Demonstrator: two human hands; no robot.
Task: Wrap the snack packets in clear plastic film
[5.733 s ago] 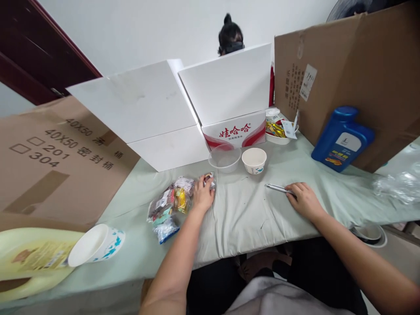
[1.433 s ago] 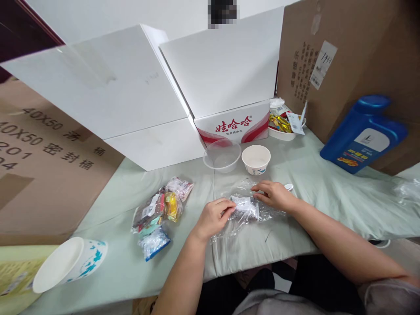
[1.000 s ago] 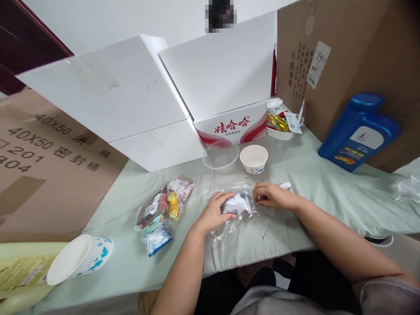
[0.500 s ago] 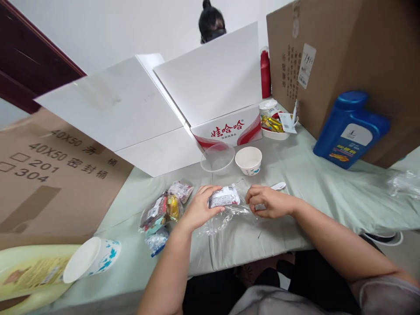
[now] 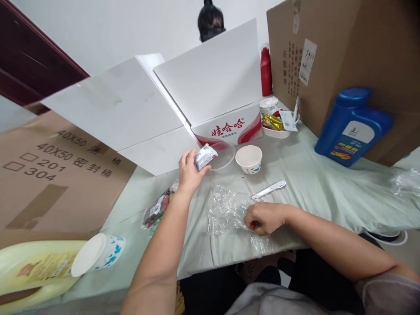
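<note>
My left hand (image 5: 190,171) grips a small white printed snack packet (image 5: 205,156) between thumb and fingers. It holds the packet up at the left rim of a clear plastic bowl (image 5: 225,158). My right hand (image 5: 265,218) is closed on the edge of a crumpled clear plastic wrapper (image 5: 226,212) lying on the table. Just beyond that hand lies a slim white utility knife (image 5: 269,189). A white paper bowl with blue leaves (image 5: 249,159) stands to the right of the clear bowl. Several wrapped snacks (image 5: 156,211) are partly hidden behind my left forearm.
White carton panels (image 5: 210,74) stand at the back, with a person (image 5: 210,22) behind them. Brown cartons (image 5: 59,175) flank both sides. A blue bottle (image 5: 352,127) and a dish of gold-wrapped sweets (image 5: 275,131) are at right; a paper cup (image 5: 98,253) lies at left.
My left hand has lifted the snack packet away from the clear wrapper, up and to the left, toward the clear bowl. My right hand has moved slightly nearer, uncovering more of the knife.
</note>
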